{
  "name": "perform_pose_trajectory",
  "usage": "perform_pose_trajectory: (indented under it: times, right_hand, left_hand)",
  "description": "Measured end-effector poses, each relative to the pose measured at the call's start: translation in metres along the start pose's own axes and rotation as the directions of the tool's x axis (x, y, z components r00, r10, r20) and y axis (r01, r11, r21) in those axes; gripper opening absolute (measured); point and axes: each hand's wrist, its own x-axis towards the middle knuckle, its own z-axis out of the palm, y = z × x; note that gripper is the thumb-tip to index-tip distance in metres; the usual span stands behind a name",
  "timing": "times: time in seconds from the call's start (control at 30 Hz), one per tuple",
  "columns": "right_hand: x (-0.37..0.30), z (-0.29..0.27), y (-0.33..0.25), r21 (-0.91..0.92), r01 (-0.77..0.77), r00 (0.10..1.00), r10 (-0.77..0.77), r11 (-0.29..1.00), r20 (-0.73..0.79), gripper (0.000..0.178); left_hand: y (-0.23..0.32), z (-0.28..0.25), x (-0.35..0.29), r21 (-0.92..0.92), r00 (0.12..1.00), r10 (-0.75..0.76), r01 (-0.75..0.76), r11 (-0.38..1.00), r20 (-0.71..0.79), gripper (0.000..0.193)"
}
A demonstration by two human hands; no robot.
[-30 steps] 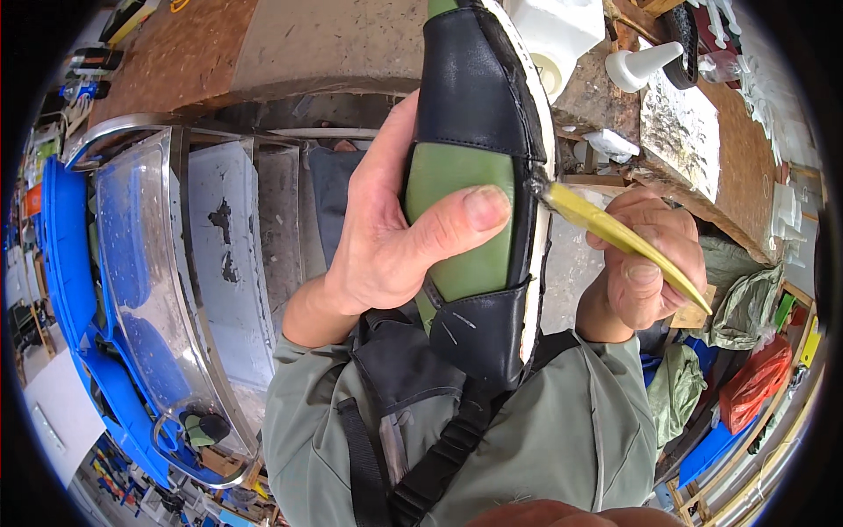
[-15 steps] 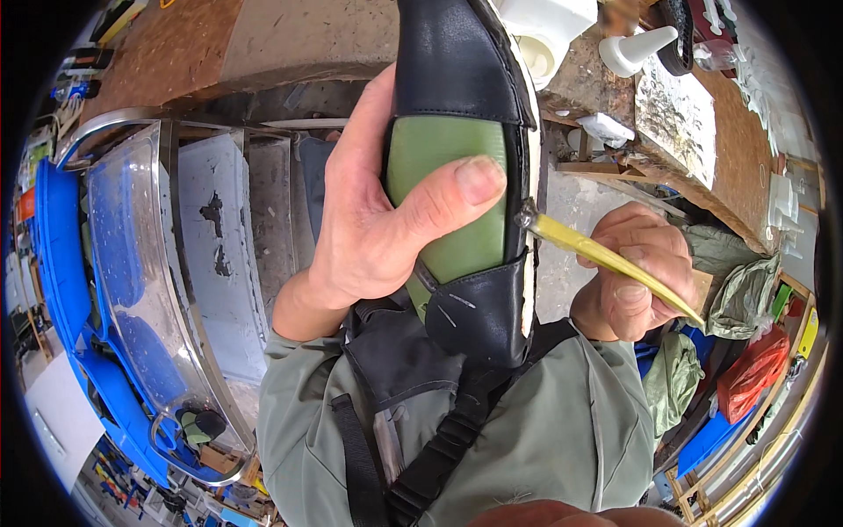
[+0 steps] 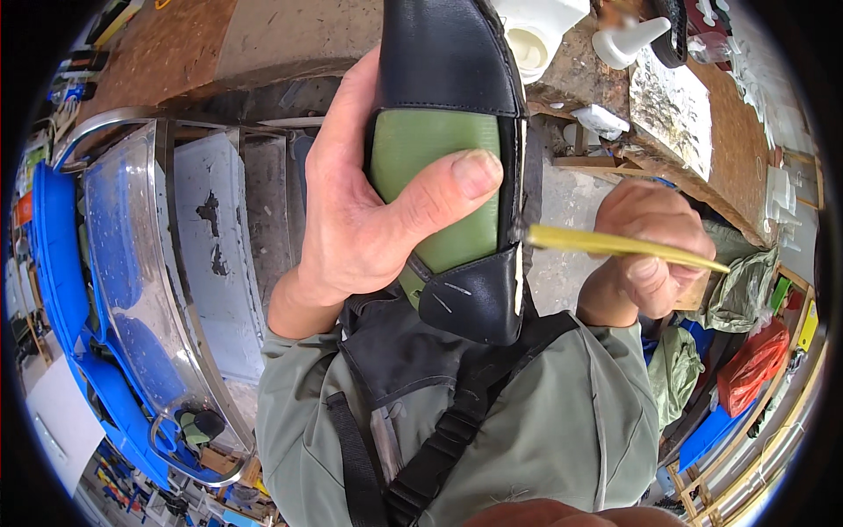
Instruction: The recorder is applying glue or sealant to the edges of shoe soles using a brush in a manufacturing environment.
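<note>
My left hand (image 3: 351, 224) grips a black leather shoe upper (image 3: 446, 61) stretched over a green shoe last (image 3: 435, 158). The thumb lies across the green last, and the fingers go round the far side, out of sight. Two short pale marks show on the black leather at the end nearest my body. In my right hand (image 3: 654, 250), the fingers are closed round a thin yellow-handled brush (image 3: 588, 240). Its dark tip meets the shoe's right edge, near the pale strip there, and is mostly hidden by that edge.
Beyond the shoe, a workbench (image 3: 167, 61) carries an open white bottle (image 3: 536, 44), a white nozzle cap (image 3: 628, 42) and a stained paper sheet (image 3: 672, 114). A metal-framed rack (image 3: 167, 290) stands left. Right are crumpled green bags (image 3: 676, 369) and a red bag (image 3: 753, 364).
The shoe and my left hand have shifted slightly left and up. My right hand has turned the brush flatter, and its tip has gone lower along the shoe's edge.
</note>
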Motion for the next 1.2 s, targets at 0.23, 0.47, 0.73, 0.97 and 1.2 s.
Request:
perform_pose_trajectory:
  times: [0.23, 0.47, 0.73, 0.97, 1.2]
  right_hand:
    - [0.003, 0.002, 0.003, 0.105, -0.034, 0.999, 0.036, 0.994, -0.022, 0.021]
    - [0.017, -0.003, 0.012, -0.139, 0.182, 0.977, -0.164, 0.973, 0.134, 0.023]
    - [0.021, 0.001, 0.009, -0.216, 0.297, 0.955, -0.284, 0.930, 0.090, 0.022]
    - [0.025, -0.005, 0.001, -0.197, 0.284, 0.956, -0.261, 0.938, 0.137, 0.025]
    - [0.034, -0.003, 0.003, -0.238, 0.311, 0.939, -0.259, 0.920, 0.226, 0.023]
  left_hand:
    - [0.004, -0.001, -0.003, -0.014, 1.000, -0.016, 0.016, 1.000, -0.003, 0.067]
    - [0.007, 0.001, -0.005, -0.026, 0.999, -0.034, 0.034, 0.999, -0.007, 0.070]
    - [0.009, 0.000, -0.007, -0.081, 0.992, -0.120, 0.122, 0.989, 0.028, 0.074]
    - [0.007, -0.003, -0.005, -0.088, 0.988, -0.145, 0.149, 0.985, 0.049, 0.069]
    - [0.008, -0.004, -0.006, -0.056, 0.973, -0.219, 0.223, 0.973, 0.070, 0.065]
